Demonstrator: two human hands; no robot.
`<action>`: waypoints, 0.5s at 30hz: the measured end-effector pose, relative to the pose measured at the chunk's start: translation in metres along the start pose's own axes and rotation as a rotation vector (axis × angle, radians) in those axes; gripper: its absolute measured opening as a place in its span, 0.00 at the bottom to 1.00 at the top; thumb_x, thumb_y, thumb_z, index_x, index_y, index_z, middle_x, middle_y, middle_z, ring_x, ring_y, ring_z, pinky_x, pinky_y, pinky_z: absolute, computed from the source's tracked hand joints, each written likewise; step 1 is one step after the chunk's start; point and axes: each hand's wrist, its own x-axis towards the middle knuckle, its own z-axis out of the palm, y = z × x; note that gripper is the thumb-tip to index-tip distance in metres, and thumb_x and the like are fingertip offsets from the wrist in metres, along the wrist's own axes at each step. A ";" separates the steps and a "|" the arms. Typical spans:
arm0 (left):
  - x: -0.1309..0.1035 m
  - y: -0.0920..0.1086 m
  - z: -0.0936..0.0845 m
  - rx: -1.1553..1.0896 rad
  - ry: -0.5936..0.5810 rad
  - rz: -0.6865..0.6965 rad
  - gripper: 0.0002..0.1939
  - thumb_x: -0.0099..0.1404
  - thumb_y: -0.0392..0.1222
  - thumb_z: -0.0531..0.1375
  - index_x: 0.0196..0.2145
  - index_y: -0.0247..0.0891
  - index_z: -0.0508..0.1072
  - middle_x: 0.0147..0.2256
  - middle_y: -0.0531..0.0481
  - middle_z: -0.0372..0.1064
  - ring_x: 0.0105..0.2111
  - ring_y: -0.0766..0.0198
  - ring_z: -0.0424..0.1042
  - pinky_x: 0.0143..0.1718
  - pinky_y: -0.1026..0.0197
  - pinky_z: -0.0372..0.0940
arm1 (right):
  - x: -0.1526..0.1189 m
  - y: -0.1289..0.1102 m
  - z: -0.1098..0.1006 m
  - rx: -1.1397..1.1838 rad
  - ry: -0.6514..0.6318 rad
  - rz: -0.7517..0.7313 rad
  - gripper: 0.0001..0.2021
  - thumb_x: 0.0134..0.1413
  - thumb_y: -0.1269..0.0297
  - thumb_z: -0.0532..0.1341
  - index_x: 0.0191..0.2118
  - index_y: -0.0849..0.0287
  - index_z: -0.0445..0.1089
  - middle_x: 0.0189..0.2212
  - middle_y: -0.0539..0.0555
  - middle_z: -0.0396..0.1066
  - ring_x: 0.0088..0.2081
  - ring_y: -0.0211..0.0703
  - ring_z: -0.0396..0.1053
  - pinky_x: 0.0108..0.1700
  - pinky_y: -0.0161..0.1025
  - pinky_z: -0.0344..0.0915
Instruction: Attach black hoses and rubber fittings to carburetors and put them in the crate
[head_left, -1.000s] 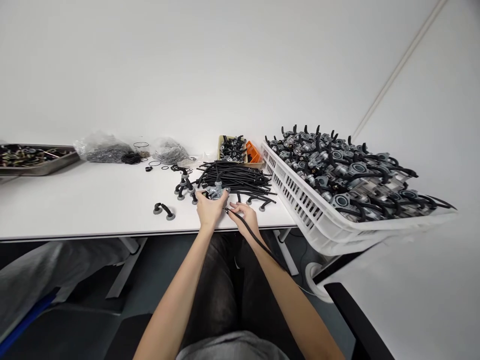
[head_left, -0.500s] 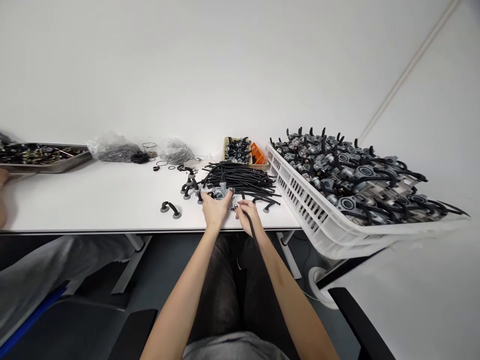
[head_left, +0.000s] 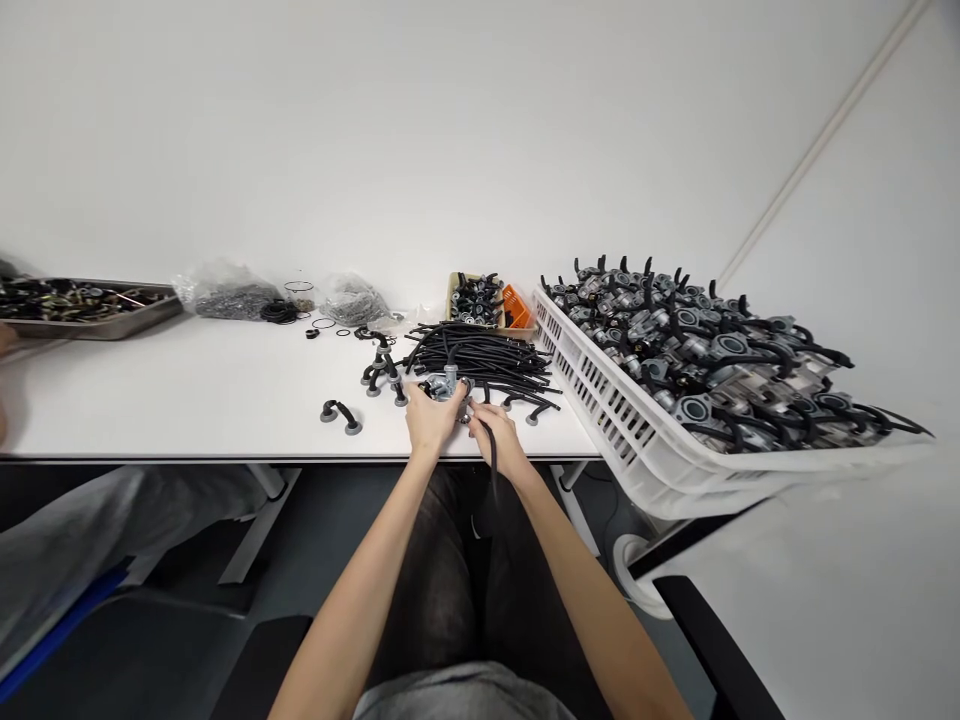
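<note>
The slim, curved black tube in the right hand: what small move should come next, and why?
Probably ease the slim, curved black tube toward the grey metal part: the right hand pinches the tube close beside that part, which the left hand holds. Whether they touch, I can't tell.

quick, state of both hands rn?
Left hand: closed, holding a grey metal part.
Right hand: closed, holding a black hose near its end.
</note>
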 end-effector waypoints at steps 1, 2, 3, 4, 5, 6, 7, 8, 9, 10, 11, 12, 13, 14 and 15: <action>0.000 0.000 0.000 -0.001 -0.001 -0.001 0.30 0.51 0.61 0.64 0.43 0.38 0.61 0.44 0.31 0.73 0.49 0.41 0.73 0.47 0.45 0.66 | -0.001 0.000 0.000 -0.032 -0.008 -0.020 0.07 0.53 0.60 0.61 0.26 0.51 0.73 0.47 0.53 0.75 0.59 0.55 0.61 0.62 0.52 0.54; 0.000 0.000 0.001 -0.003 -0.002 -0.003 0.31 0.50 0.61 0.64 0.43 0.38 0.61 0.44 0.31 0.73 0.49 0.41 0.72 0.47 0.45 0.66 | -0.002 0.000 0.000 -0.076 -0.015 -0.044 0.07 0.53 0.61 0.61 0.26 0.51 0.73 0.45 0.53 0.75 0.59 0.54 0.62 0.62 0.51 0.54; 0.000 0.000 0.001 -0.004 -0.003 -0.005 0.31 0.50 0.61 0.64 0.43 0.38 0.61 0.44 0.31 0.73 0.49 0.41 0.72 0.48 0.45 0.66 | -0.002 -0.001 0.000 -0.121 -0.022 -0.068 0.08 0.54 0.61 0.61 0.26 0.50 0.73 0.43 0.53 0.76 0.59 0.53 0.62 0.62 0.50 0.55; 0.000 0.000 0.001 -0.006 -0.005 -0.008 0.31 0.50 0.61 0.65 0.43 0.38 0.61 0.44 0.31 0.73 0.50 0.41 0.72 0.48 0.45 0.65 | -0.002 -0.002 -0.001 -0.152 -0.029 -0.084 0.08 0.55 0.62 0.61 0.25 0.51 0.73 0.41 0.53 0.76 0.58 0.53 0.62 0.61 0.49 0.55; 0.000 0.000 0.001 -0.009 -0.008 -0.012 0.31 0.50 0.61 0.65 0.44 0.38 0.61 0.45 0.32 0.73 0.50 0.41 0.72 0.48 0.46 0.65 | -0.002 -0.003 -0.001 -0.178 -0.033 -0.096 0.09 0.55 0.63 0.60 0.25 0.51 0.72 0.40 0.53 0.76 0.57 0.52 0.64 0.60 0.48 0.56; 0.001 0.000 0.001 -0.013 -0.010 -0.016 0.32 0.50 0.61 0.64 0.44 0.38 0.61 0.45 0.32 0.72 0.50 0.41 0.72 0.48 0.46 0.65 | -0.002 -0.004 -0.001 -0.199 -0.034 -0.105 0.10 0.57 0.63 0.59 0.25 0.51 0.72 0.39 0.53 0.76 0.55 0.51 0.65 0.59 0.47 0.58; 0.001 0.001 0.001 -0.017 -0.013 -0.021 0.32 0.50 0.62 0.64 0.44 0.38 0.62 0.45 0.32 0.72 0.49 0.41 0.72 0.48 0.46 0.65 | -0.001 -0.004 -0.002 -0.216 -0.033 -0.111 0.11 0.58 0.63 0.57 0.25 0.52 0.72 0.38 0.53 0.76 0.53 0.50 0.66 0.57 0.45 0.59; 0.001 0.001 0.000 -0.022 -0.015 -0.026 0.31 0.51 0.62 0.64 0.44 0.38 0.62 0.45 0.32 0.72 0.49 0.42 0.72 0.48 0.47 0.66 | 0.000 -0.005 -0.002 -0.229 -0.031 -0.115 0.12 0.59 0.64 0.56 0.26 0.53 0.72 0.37 0.54 0.76 0.51 0.50 0.68 0.55 0.44 0.60; 0.002 0.001 -0.001 -0.028 -0.017 -0.031 0.31 0.51 0.62 0.63 0.44 0.38 0.62 0.45 0.31 0.72 0.48 0.42 0.73 0.48 0.47 0.66 | 0.001 -0.005 -0.002 -0.239 -0.027 -0.118 0.12 0.59 0.64 0.55 0.28 0.53 0.73 0.36 0.54 0.76 0.48 0.49 0.69 0.53 0.43 0.62; 0.002 0.002 -0.001 -0.034 -0.017 -0.035 0.31 0.52 0.62 0.63 0.44 0.37 0.62 0.45 0.31 0.72 0.48 0.42 0.73 0.48 0.47 0.66 | 0.002 -0.006 -0.002 -0.245 -0.024 -0.119 0.11 0.60 0.64 0.55 0.31 0.54 0.73 0.34 0.54 0.76 0.46 0.49 0.70 0.51 0.43 0.62; 0.002 0.002 -0.002 -0.040 -0.017 -0.039 0.31 0.52 0.62 0.63 0.44 0.37 0.62 0.45 0.30 0.72 0.48 0.41 0.72 0.48 0.47 0.66 | 0.003 -0.006 -0.002 -0.248 -0.021 -0.119 0.11 0.60 0.64 0.54 0.34 0.54 0.74 0.32 0.54 0.75 0.43 0.49 0.70 0.50 0.43 0.63; 0.002 0.002 -0.002 -0.047 -0.016 -0.041 0.31 0.52 0.61 0.63 0.45 0.36 0.62 0.45 0.30 0.72 0.48 0.41 0.72 0.48 0.47 0.65 | 0.003 -0.007 -0.002 -0.248 -0.019 -0.119 0.11 0.60 0.63 0.54 0.36 0.55 0.74 0.31 0.54 0.75 0.41 0.49 0.71 0.48 0.43 0.64; 0.002 0.002 -0.003 -0.053 -0.015 -0.042 0.31 0.52 0.61 0.63 0.45 0.36 0.62 0.45 0.29 0.72 0.48 0.41 0.72 0.48 0.47 0.65 | 0.004 -0.007 -0.002 -0.245 -0.019 -0.118 0.11 0.60 0.63 0.54 0.36 0.55 0.74 0.29 0.54 0.75 0.39 0.49 0.71 0.47 0.43 0.64; 0.002 0.002 -0.003 -0.061 -0.015 -0.042 0.32 0.52 0.60 0.64 0.45 0.35 0.62 0.45 0.29 0.71 0.48 0.40 0.72 0.48 0.47 0.65 | 0.004 -0.007 -0.003 -0.237 -0.020 -0.116 0.11 0.60 0.63 0.54 0.35 0.55 0.74 0.28 0.53 0.74 0.38 0.49 0.71 0.47 0.43 0.64; 0.002 0.002 -0.003 -0.070 -0.018 -0.041 0.32 0.52 0.60 0.64 0.45 0.35 0.62 0.45 0.29 0.71 0.48 0.41 0.72 0.48 0.47 0.65 | 0.003 -0.007 -0.003 -0.223 -0.021 -0.115 0.11 0.60 0.63 0.54 0.33 0.55 0.74 0.27 0.53 0.74 0.37 0.49 0.72 0.47 0.44 0.64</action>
